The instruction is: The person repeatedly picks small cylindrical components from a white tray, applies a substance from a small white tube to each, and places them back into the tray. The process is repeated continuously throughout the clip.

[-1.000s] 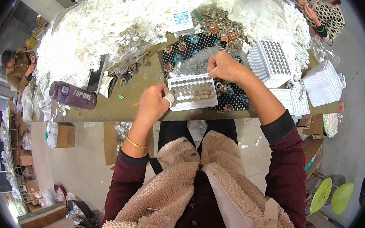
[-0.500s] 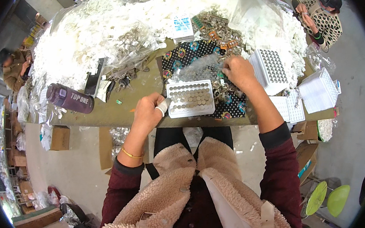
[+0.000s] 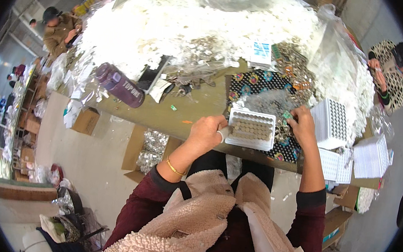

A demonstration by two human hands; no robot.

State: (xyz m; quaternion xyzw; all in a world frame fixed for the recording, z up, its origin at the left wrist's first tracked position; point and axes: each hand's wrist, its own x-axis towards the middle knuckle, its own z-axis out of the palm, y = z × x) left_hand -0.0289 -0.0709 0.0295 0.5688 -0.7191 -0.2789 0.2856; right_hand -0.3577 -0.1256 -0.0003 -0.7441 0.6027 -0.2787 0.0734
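Well, L hand (image 3: 205,134) curled at white tray (image 3: 250,143) s/b steady; R hand (image 3: 303,125), fingers narrow nr metal bits (image 3: 283,132) (can't tell if either's holding), s/b light.

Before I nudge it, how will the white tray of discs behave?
The white tray looks low and wide, so it would likely slide rather than tip. Its thin walls suggest light, slightly flexible plastic. The round discs sit uncovered, so a jolt might shift them.
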